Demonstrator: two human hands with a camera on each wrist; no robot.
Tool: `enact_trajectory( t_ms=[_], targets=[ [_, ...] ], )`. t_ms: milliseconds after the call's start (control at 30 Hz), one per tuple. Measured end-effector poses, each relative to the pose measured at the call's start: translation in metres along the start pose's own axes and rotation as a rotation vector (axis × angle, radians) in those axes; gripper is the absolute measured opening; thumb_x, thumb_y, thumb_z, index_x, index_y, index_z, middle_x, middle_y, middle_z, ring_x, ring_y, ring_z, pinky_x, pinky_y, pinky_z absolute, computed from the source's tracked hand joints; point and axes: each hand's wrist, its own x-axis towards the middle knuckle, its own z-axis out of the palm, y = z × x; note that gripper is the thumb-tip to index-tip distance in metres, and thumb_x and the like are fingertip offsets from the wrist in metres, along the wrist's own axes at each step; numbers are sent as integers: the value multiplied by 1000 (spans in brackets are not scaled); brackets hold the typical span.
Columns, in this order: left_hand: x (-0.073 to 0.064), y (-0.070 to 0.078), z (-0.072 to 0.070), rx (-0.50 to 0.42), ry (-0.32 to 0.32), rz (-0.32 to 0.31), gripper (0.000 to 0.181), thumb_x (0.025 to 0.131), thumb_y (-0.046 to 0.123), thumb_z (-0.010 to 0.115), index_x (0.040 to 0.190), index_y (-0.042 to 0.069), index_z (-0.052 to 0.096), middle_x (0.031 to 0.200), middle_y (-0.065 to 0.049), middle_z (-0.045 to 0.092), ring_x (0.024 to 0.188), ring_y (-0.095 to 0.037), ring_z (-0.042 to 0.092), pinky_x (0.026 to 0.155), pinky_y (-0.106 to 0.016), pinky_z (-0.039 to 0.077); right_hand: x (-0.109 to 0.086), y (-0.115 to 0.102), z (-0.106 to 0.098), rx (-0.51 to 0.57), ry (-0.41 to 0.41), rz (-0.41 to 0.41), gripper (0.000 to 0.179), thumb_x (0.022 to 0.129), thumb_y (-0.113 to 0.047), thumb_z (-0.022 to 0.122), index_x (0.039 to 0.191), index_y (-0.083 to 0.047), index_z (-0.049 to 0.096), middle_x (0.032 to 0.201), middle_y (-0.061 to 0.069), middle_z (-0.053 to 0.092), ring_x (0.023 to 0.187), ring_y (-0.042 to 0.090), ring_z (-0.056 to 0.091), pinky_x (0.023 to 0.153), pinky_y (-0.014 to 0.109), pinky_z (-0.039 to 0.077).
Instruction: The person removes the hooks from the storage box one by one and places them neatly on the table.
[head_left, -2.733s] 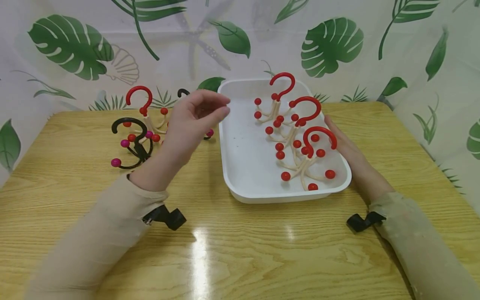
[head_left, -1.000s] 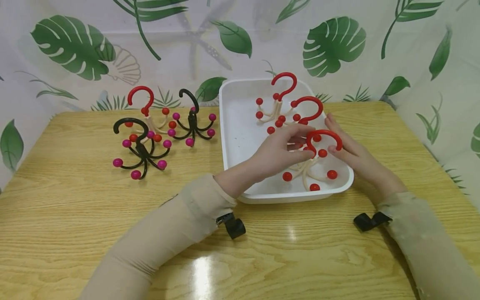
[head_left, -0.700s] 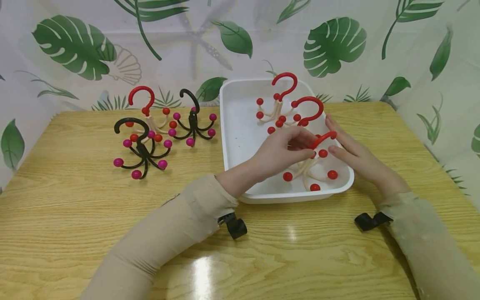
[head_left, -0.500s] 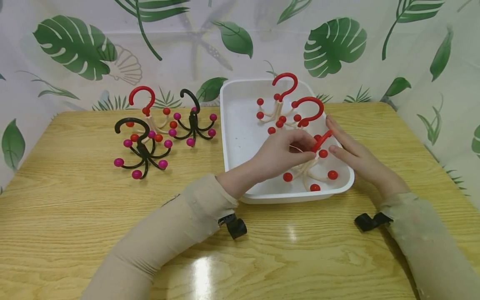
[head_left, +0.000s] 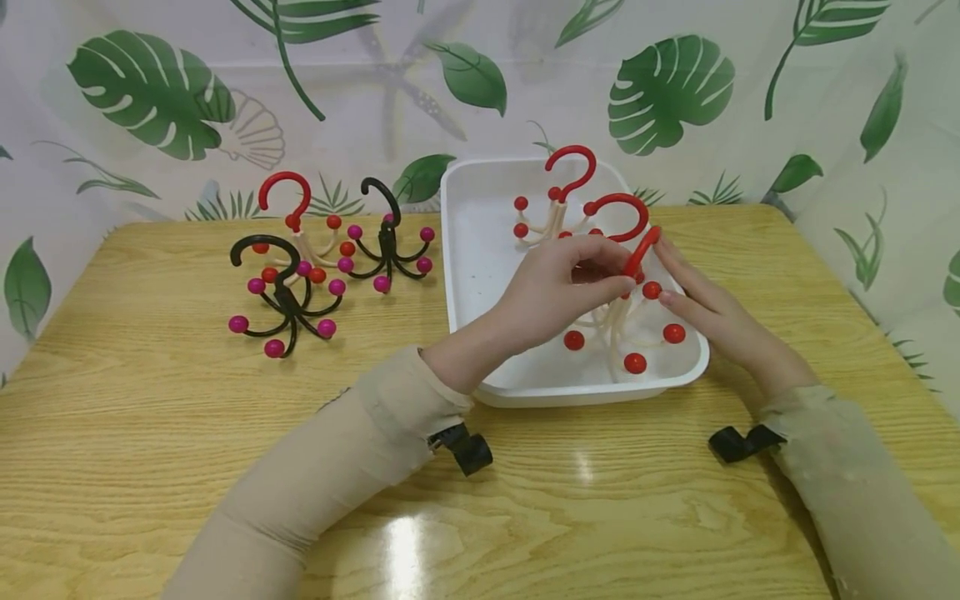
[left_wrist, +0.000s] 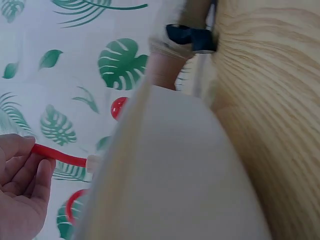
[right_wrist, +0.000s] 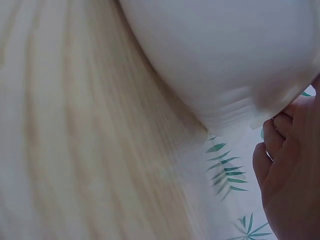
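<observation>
In the head view my left hand (head_left: 551, 287) reaches over the white tray (head_left: 467, 350) and pinches the red hook of a claw-shaped hook hanger (head_left: 642, 252). Its cream arms end in red balls, and they spread over the tray's near end. The left wrist view has the thumb and fingers closed on that red hook (left_wrist: 60, 155). My right hand (head_left: 720, 325) lies along the tray's right side, fingers rather straight outside the wall, thumb at the rim. Behind the held hanger stand two more red-hooked hangers, one mid-tray (head_left: 633, 218) and one farther back (head_left: 573, 171).
Left of the tray, on the wooden table (head_left: 187, 400), stand a red-hooked hanger (head_left: 288, 187) and two black ones with magenta balls, one nearer (head_left: 283, 300) and one farther back (head_left: 386, 242). A leaf-patterned cloth (head_left: 525, 83) hangs behind the table.
My left hand moved from beside the tray to the near hanger and took hold of its hook. The hook turned and now tilts, and the balls shifted. The right thumb came up to the rim.
</observation>
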Motion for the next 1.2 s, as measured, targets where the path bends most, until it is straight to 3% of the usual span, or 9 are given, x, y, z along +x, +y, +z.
enact_trajectory(
  t_ms=[167, 467, 600, 733, 833, 1200],
  targets=[
    [-17, 34, -15, -57, 47, 11, 23, 85, 7, 62, 106, -1, 61, 98, -8, 64, 88, -12, 59, 80, -15, 46, 1, 1, 0, 13, 7, -20, 59, 94, -25, 43, 144, -34, 12, 150, -15, 4, 137, 5, 1, 103, 64, 5],
    [-35, 50, -42, -92, 160, 69, 21, 84, 3, 62, 103, -4, 61, 97, -13, 64, 86, -15, 61, 81, -23, 49, 0, 0, 1, 20, 17, -25, 59, 95, -23, 42, 144, -31, 12, 150, -15, 3, 136, 0, 1, 106, 58, 7],
    [-46, 49, -59, -97, 179, 86, 20, 84, 4, 62, 103, -4, 61, 96, -11, 63, 85, -15, 60, 81, -26, 50, 1, 1, 1, 25, 16, -1, 60, 95, -23, 44, 144, -32, 11, 150, -15, 2, 137, 3, 1, 107, 56, 7],
    [-55, 39, -78, -108, 216, 144, 20, 84, 5, 63, 102, -2, 61, 95, -10, 62, 85, -19, 60, 80, -29, 50, 0, 0, 1, 41, 5, 37, 60, 95, -24, 43, 144, -34, 10, 150, -17, 0, 137, 5, -2, 106, 58, 5],
    [-62, 31, -92, -97, 258, 147, 20, 83, 6, 64, 102, -1, 62, 95, -10, 62, 85, -22, 61, 78, -29, 51, 0, -1, 1, 47, -4, 57, 61, 95, -26, 43, 143, -37, 8, 149, -19, -1, 137, 4, -4, 106, 60, 3],
    [-90, 25, -122, -12, 416, -17, 24, 81, 17, 68, 103, 6, 64, 96, -9, 62, 86, -22, 59, 77, -23, 50, -1, -3, 1, 59, -9, 36, 59, 96, -27, 41, 143, -39, 8, 148, -22, -1, 136, 0, -4, 105, 60, 1]
  ],
)
